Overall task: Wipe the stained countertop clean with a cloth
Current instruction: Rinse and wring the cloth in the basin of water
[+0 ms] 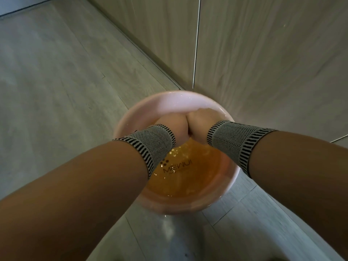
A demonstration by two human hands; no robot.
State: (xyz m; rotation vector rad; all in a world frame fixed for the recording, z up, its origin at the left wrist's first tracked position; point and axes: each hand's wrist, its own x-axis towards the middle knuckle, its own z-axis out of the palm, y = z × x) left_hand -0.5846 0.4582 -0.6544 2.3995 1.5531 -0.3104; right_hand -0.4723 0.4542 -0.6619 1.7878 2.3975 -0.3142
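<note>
A pink round basin [130, 119] stands on the floor and holds orange-tinted water [190, 178]. Both hands are inside it at its far side, pressed against each other. My left hand [170, 126] and my right hand [199, 122] show only their backs. The fingers bend down and away out of sight, so whatever they hold is hidden. No cloth or countertop shows in this view. Each wrist wears a grey knitted band with striped edges.
Pale wood-look floor [56, 91] stretches to the left. Wooden cabinet doors [263, 63] rise just behind and to the right of the basin. A wet patch [169, 221] lies on the floor in front of the basin.
</note>
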